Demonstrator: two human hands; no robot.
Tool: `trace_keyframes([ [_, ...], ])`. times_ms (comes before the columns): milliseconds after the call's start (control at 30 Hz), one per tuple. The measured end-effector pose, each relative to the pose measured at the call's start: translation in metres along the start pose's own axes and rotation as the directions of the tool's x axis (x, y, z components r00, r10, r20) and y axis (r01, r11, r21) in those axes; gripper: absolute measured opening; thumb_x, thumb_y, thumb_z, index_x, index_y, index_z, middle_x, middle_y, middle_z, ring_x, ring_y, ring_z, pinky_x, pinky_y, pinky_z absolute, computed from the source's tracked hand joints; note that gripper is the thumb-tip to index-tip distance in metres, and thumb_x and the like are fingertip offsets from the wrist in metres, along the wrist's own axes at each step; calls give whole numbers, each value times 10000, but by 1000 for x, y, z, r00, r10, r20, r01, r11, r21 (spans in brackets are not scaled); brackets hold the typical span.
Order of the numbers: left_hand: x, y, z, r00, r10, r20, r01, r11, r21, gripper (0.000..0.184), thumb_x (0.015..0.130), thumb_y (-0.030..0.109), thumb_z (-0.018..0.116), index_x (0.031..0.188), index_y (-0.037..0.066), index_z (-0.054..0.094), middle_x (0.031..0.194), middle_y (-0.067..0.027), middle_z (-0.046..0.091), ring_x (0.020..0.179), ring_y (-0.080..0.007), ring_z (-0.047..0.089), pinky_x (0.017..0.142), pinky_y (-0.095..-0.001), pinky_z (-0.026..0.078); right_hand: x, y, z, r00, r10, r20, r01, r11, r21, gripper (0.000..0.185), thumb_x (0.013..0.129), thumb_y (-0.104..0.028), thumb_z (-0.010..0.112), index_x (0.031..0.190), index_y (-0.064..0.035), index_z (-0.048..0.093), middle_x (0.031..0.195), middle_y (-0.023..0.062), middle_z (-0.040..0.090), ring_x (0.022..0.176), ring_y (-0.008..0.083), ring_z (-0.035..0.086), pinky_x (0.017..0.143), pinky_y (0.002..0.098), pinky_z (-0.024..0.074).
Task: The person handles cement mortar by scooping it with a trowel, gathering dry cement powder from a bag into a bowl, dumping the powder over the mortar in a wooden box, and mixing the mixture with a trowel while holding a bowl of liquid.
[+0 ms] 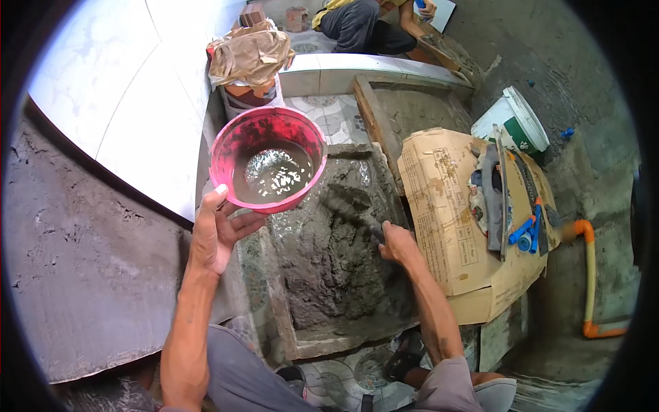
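My left hand (221, 232) grips the near rim of a pink plastic bucket (317, 141), its thumb over the edge and fingers underneath. Murky grey water (271, 175) lies inside, reflecting light. The bucket is held above the left far part of a wooden mixing trough (280, 302). Wet grey mortar (329, 275) fills the trough in a rough heap. My right hand (400, 245) is closed around the dark handle of a trowel (376, 232). The trowel's blade reaches into the mortar and is coated grey, so its outline is hard to make out.
To the right, cardboard (439, 226) bears a long-handled float (495, 199) and blue tile-levelling pieces (528, 233). Beyond are a white bucket (511, 127), a second mortar trough (419, 110) and a crouching person (353, 24). An orange-jointed pipe (589, 275) stands at right; a paper-topped container (250, 55) at back left.
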State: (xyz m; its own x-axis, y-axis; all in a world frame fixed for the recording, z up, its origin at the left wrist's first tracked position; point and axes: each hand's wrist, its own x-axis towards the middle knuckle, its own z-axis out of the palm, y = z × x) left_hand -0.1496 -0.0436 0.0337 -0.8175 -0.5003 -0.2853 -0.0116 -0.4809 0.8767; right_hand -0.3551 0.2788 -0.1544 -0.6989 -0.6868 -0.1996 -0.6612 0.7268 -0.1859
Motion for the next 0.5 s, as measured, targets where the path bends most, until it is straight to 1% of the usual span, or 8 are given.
trace_keyframes([
  [100,-1,-4,-2,1000,-7,-21,7,1000,-5,631,863,471,584,1318,48,475,1199,-148,622,893,-289,689,870,-442,555,11,-7,-15,979,193,-69,-183,974,134,469,750,-170,710,1107,88,551,920,263,689,862,394,695,779,440,569],
  [167,-1,-1,-1,1000,-8,-14,8,1000,10,647,857,479,587,1321,43,473,1198,-144,626,896,-280,687,878,-438,551,48,7,12,948,311,-61,-311,950,12,472,731,-153,721,1089,104,550,954,284,680,909,402,687,796,447,560],
  [200,-2,0,-1,1000,-11,-4,11,1000,21,667,852,485,590,1331,39,464,1201,-142,625,899,-270,686,886,-434,546,65,7,10,928,366,-67,-370,928,-51,474,722,-145,727,1079,111,550,970,295,675,933,406,683,804,450,556],
  [233,-4,0,-2,1000,-14,5,14,999,30,686,846,491,594,1341,36,455,1204,-141,625,903,-261,684,894,-429,542,76,11,6,913,402,68,-402,915,-3,412,743,-129,694,1061,105,575,1016,291,675,985,400,678,845,429,554],
  [333,-8,-2,0,1000,-10,-2,10,1000,18,688,847,498,599,1333,28,465,1214,-149,628,911,-270,689,896,-436,541,95,0,13,880,443,169,-447,894,-14,449,769,-163,686,1107,114,583,1084,281,670,1056,402,657,899,406,544],
  [367,-8,-3,0,1000,-19,-4,19,1000,11,695,845,504,607,1334,31,466,1223,-154,628,917,-276,692,896,-443,541,104,-9,20,838,538,93,-541,841,9,464,746,-188,735,1123,61,629,1157,254,659,1109,373,642,935,399,530],
  [467,-14,-1,1,1000,-9,5,9,1000,22,703,842,507,609,1343,36,460,1216,-149,630,918,-272,691,892,-441,543,118,-12,10,814,529,240,-553,832,40,373,737,-174,730,1064,1,687,1159,219,671,1118,340,645,926,393,532],
  [500,-16,0,-1,1000,-4,-5,5,1000,23,704,841,507,609,1345,38,459,1212,-146,631,916,-270,691,890,-439,545,122,-8,10,843,472,259,-487,874,-9,312,745,-181,700,1003,-6,714,1118,224,681,1094,351,650,896,400,537],
])
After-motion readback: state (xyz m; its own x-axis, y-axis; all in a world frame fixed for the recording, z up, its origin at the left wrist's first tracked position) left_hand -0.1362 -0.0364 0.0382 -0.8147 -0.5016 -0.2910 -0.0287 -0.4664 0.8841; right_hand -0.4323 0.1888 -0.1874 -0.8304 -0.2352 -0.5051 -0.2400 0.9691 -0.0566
